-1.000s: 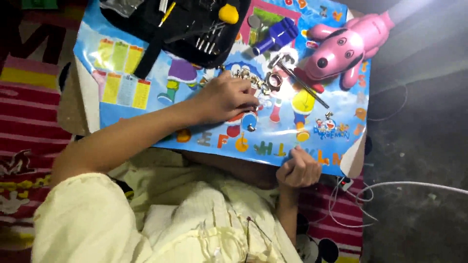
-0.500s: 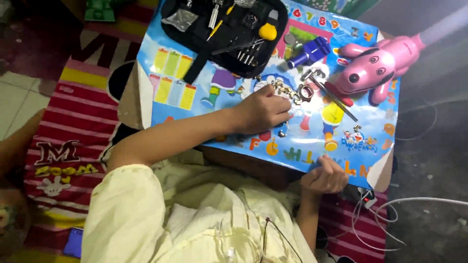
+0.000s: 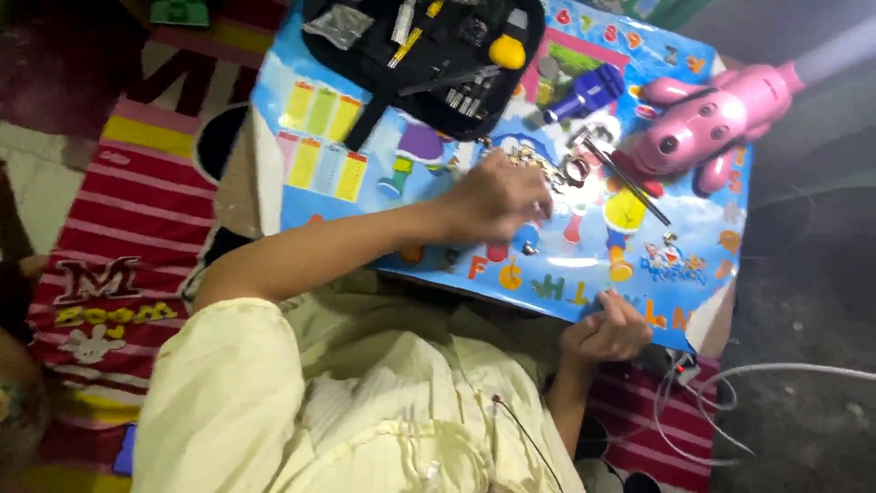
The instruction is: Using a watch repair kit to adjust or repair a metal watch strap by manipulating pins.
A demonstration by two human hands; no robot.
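Just past the left hand's (image 3: 497, 196) curled fingers (image 3: 534, 203) lies a heap of small metal watch parts (image 3: 534, 164) on the blue cartoon desk (image 3: 584, 265); fingers bent down over the heap, seemingly pinching or sorting a piece, but cannot tell if anything is actually gripped, motion blur; a tiny metal bit (image 3: 529, 247) sits loose just below the knuckles; beyond the fingertips, a round metal ring-like case (image 3: 577, 169) and a thin dark rod tool (image 3: 628, 181) lying slanted, near to hand, probably parked there for quick grabs; right hand (image 3: 610, 329) is at the near desk edge, fingers closed in a loose fist on the rim, likely steadying the desk or pinching something small, hidden so cannot tell; farther out from the left fingers, open black tool case (image 3: 383, 68) with a yellow knob (image 3: 507, 53) and small drivers laid out in slots; blue cylinder tool (image 3: 589, 93) beside it; pink toy dog (image 3: 721, 114) off to the far right, well apart from both hands; striped red mat (image 3: 119, 228) under the desk; white cable (image 3: 776, 374) on the floor near the right hand
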